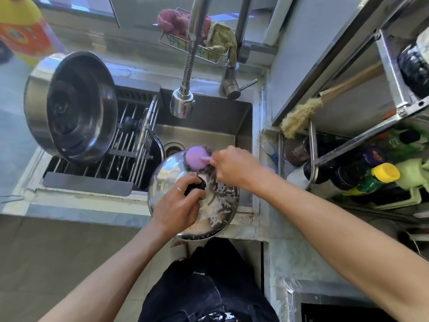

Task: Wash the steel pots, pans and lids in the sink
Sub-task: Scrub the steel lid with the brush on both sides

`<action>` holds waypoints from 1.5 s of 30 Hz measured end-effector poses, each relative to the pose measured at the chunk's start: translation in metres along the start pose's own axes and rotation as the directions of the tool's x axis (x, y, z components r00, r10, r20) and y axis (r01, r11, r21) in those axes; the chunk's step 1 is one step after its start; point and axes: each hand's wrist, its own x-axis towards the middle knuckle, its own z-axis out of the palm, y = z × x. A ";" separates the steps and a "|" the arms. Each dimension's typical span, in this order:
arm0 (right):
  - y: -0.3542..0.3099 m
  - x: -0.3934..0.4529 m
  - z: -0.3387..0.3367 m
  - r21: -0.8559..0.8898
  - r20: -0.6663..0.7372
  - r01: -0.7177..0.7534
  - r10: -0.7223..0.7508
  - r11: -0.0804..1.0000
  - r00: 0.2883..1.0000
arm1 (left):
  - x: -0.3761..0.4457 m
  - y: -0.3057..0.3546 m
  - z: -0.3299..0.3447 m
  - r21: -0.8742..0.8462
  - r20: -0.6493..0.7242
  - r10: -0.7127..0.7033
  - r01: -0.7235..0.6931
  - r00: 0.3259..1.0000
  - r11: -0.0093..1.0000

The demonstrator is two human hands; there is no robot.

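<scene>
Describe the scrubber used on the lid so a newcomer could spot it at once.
Start at the steel sink and find the soapy lid tilted over its front edge. At the lid's far rim, the right hand grips a scrubber. It is the only lilac, round-headed thing there.
</scene>
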 end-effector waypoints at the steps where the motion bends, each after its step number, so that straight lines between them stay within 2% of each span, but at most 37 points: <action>1: -0.005 -0.001 -0.001 -0.015 0.024 0.050 -0.050 0.999 0.998 | -0.001 0.000 0.001 0.011 -0.007 0.007 -0.007 1.000 1.000; 5: -0.001 0.018 -0.008 0.034 -0.034 -0.057 0.058 0.998 0.998 | -0.002 -0.006 0.003 0.072 -0.024 0.022 -0.020 0.999 0.997; 9: -0.012 0.013 -0.011 -0.025 0.077 0.095 -0.093 0.995 0.993 | -0.005 -0.005 0.004 0.105 -0.042 0.050 -0.045 0.998 0.993; 13: 0.002 0.026 -0.015 0.013 0.004 -0.012 0.012 1.000 1.000 | -0.004 -0.008 0.003 0.086 -0.048 0.030 -0.026 0.998 0.996; 17: -0.007 0.018 -0.011 -0.038 0.112 0.114 -0.109 0.993 0.988 | -0.003 -0.005 0.003 0.073 -0.051 0.047 -0.043 0.998 0.996; 20: 0.006 0.030 -0.016 -0.026 0.006 -0.032 0.032 0.999 0.999 | -0.002 -0.006 0.004 0.056 -0.054 0.023 -0.020 0.998 0.998; 21: 0.004 0.031 -0.014 -0.031 -0.003 -0.034 0.034 0.999 0.999 | -0.002 -0.006 0.003 0.056 -0.058 0.022 -0.019 0.998 0.998; 24: -0.005 0.021 -0.013 -0.048 0.111 0.094 -0.088 0.994 0.990 | -0.002 -0.006 0.003 0.067 -0.064 0.049 -0.044 0.997 0.997; 25: -0.003 0.020 -0.016 -0.059 0.108 0.105 -0.098 0.993 0.989 | -0.002 -0.006 0.003 0.074 -0.068 0.050 -0.045 0.996 0.996; 28: 0.013 0.024 -0.017 -0.050 0.013 0.012 -0.011 0.999 1.000 | -0.001 -0.007 0.006 0.082 -0.081 0.050 -0.044 0.995 0.996; 31: -0.001 0.013 -0.009 -0.077 0.066 0.112 -0.107 0.991 0.992 | -0.001 -0.006 0.004 0.090 -0.083 0.036 -0.028 0.996 0.996; 33: 0.004 0.013 -0.009 -0.071 0.025 0.051 -0.049 0.996 0.998 | -0.001 -0.004 0.004 0.076 -0.074 -0.028 0.034 0.997 0.997; 36: 0.027 0.020 -0.011 0.055 -0.074 -0.077 0.081 0.995 0.994 | 0.004 0.000 0.001 0.207 -0.014 -0.182 0.181 0.983 0.961; 38: 0.036 0.015 -0.006 0.254 -0.131 -0.081 0.117 0.964 0.984 | 0.009 0.006 -0.001 0.346 0.036 -0.356 0.322 0.934 0.881; 40: 0.041 0.006 0.002 0.433 -0.197 -0.075 0.176 0.898 0.964 | 0.017 0.014 -0.007 0.404 0.056 -0.466 0.407 0.883 0.819; 42: 0.048 0.001 0.009 0.530 -0.187 -0.116 0.249 0.840 0.950 | 0.028 0.020 -0.011 0.372 0.083 -0.481 0.420 0.873 0.828; 45: 0.053 -0.007 0.016 0.576 -0.232 -0.106 0.287 0.811 0.929 | 0.038 0.019 -0.021 0.286 0.162 -0.369 0.314 0.915 0.905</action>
